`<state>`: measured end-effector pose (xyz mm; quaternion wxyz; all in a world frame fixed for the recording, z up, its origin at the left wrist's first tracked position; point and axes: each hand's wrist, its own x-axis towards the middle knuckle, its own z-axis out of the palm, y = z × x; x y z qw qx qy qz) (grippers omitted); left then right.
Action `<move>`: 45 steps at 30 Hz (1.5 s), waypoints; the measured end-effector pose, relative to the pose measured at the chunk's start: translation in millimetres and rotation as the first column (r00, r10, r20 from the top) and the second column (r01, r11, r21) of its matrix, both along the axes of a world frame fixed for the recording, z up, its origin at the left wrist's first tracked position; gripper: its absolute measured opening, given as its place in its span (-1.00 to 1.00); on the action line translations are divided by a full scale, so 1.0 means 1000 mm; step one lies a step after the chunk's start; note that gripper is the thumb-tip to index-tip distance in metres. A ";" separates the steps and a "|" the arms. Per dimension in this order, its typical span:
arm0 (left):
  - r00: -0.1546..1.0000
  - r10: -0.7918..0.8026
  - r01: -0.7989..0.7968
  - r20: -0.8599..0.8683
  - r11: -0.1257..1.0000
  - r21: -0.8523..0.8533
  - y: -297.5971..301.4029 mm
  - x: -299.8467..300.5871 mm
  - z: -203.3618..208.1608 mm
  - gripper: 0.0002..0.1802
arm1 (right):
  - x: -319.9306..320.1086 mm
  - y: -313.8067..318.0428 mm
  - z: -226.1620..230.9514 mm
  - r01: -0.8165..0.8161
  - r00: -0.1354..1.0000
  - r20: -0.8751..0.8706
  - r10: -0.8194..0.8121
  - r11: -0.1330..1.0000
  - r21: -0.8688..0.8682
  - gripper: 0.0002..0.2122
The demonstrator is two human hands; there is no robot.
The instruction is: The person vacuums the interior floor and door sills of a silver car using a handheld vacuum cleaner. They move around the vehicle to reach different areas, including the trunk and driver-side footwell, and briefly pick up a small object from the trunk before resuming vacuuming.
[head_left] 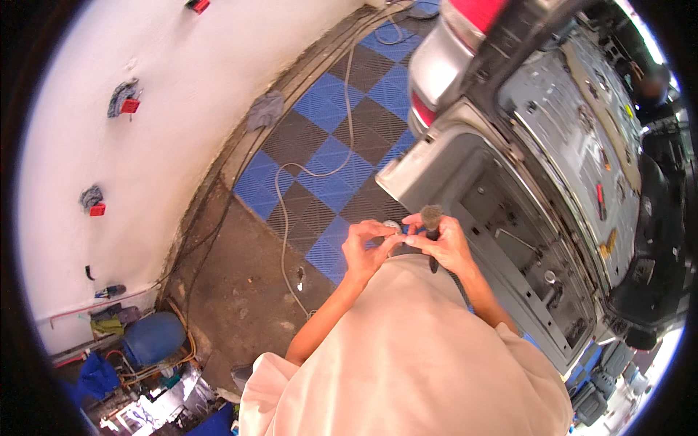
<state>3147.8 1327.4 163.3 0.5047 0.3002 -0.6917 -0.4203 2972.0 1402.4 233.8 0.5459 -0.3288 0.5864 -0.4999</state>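
Note:
My left hand (pixel 366 248) is closed, its thumb and fingers pinching a small round pale thing (pixel 392 227) whose kind I cannot make out. My right hand (pixel 452 245) holds a round brush (pixel 431 216) with its greyish-brown bristles upward and its dark handle between the fingers. The right thumb and fingertip meet the left fingertips beside the round thing. Both hands are close together in front of my beige shirt (pixel 407 327), just left of the open car door (pixel 494 196).
On the right stands a silver car with a stripped metal floor (pixel 545 94), where a red-handled tool (pixel 600 201) lies. A grey hose (pixel 350 109) snakes over blue and black floor tiles (pixel 320 163). The white wall (pixel 167 73) and a blue container (pixel 154 338) are left.

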 end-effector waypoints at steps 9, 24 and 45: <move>0.999 0.023 -0.026 0.025 0.995 0.098 -0.178 0.022 -0.003 -0.52 | 0.018 -0.188 -0.009 -0.091 0.995 -0.049 0.090 0.996 -0.013 -0.77; 0.935 0.010 -0.240 0.355 0.756 0.609 -0.519 0.183 -0.100 -0.82 | 0.003 -0.398 -0.045 0.093 0.880 -0.417 0.229 0.778 0.622 -0.56; 0.824 -0.058 -0.491 0.564 0.424 0.761 -0.820 -0.023 -0.291 -0.80 | -0.432 -0.789 -0.042 0.453 0.560 -0.805 -0.197 0.886 0.098 -0.60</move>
